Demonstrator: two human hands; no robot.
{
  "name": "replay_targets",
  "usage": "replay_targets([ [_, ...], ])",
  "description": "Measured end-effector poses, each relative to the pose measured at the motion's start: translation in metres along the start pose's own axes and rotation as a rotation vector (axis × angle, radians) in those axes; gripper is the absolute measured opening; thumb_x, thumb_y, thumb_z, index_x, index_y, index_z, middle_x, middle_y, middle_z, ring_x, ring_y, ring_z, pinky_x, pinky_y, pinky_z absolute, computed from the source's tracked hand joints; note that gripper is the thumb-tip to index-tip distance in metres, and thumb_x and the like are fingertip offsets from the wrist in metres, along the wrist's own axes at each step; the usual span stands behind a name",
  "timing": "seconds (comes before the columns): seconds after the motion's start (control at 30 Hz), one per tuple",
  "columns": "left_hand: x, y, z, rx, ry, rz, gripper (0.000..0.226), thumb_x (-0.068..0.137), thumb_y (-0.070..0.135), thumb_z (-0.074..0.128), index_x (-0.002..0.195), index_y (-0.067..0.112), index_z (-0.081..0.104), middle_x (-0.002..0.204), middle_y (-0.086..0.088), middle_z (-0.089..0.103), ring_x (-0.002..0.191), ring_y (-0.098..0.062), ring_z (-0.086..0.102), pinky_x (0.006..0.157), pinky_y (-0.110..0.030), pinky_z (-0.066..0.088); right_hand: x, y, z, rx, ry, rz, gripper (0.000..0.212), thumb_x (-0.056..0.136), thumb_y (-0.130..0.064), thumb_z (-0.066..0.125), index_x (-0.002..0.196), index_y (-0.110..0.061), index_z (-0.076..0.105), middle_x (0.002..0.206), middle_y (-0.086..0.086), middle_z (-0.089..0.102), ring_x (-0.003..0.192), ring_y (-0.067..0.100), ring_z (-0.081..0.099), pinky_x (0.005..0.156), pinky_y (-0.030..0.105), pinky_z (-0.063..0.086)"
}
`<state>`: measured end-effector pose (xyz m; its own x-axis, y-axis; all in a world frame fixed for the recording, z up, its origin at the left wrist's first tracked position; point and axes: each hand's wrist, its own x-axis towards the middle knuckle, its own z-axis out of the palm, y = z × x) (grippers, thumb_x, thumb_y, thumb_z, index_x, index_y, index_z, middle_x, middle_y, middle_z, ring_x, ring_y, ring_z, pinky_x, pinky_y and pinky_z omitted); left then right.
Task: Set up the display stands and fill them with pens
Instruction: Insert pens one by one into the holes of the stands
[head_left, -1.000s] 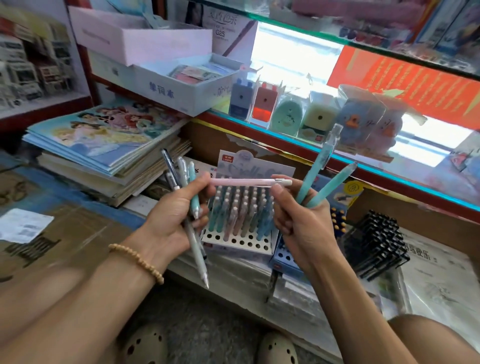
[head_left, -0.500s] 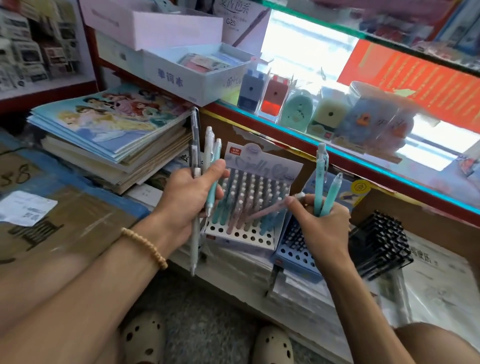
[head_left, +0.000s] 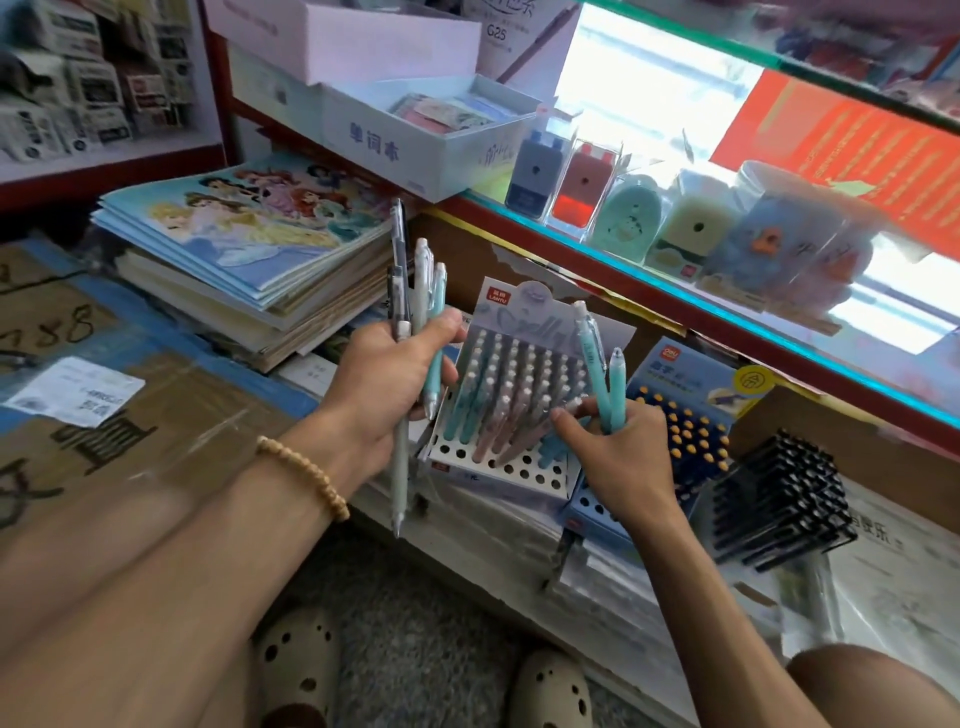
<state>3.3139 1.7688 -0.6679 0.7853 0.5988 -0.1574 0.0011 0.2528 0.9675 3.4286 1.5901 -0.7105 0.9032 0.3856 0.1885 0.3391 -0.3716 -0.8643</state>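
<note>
1. Pens fill most of the white display stand on the low shelf; front holes remain empty.
2. Left hand grips a spare bundle; right hand clutches two teal pens, fingertips pinching a pink pen at the stand.
3. Best seat its tip squarely into one hole; keep the spares upright.

The left hand covers the middles of the pens it grips, and the right hand hides the lower ends of its two teal pens and part of the white pen stand. Print on the stand's header card is too blurred to read. The grey boxes at upper left are smeared and cut by the frame edge.
</note>
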Motion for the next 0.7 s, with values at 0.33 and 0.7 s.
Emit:
replay_targets([
  [0.33,-0.002,-0.001,0.0,-0.015,0.005,0.002,0.019,0.088,0.032,0.071,0.083,0.014,0.065,0.06,0.003,0.055,0.053,-0.008,0.05,0.055,-0.026,0.039,-0.004,0.005,0.031,-0.005,-0.08,0.039,0.02,0.086,-0.017,0.077,0.069,-0.016,0.066,0.047,-0.011,0.053,0.042,0.002,0.044,0.045,0.02,0.041],
  [0.7,-0.004,-0.004,0.001,0.038,0.048,0.081,0.017,0.082,0.026,0.077,0.082,0.013,0.066,0.055,0.006,0.056,0.047,0.0,0.056,0.044,-0.013,0.043,-0.009,-0.008,0.024,-0.026,-0.097,0.037,0.018,0.09,-0.023,0.073,0.077,-0.01,0.073,0.047,-0.01,0.055,0.04,0.002,0.044,0.043,0.016,0.037],
])
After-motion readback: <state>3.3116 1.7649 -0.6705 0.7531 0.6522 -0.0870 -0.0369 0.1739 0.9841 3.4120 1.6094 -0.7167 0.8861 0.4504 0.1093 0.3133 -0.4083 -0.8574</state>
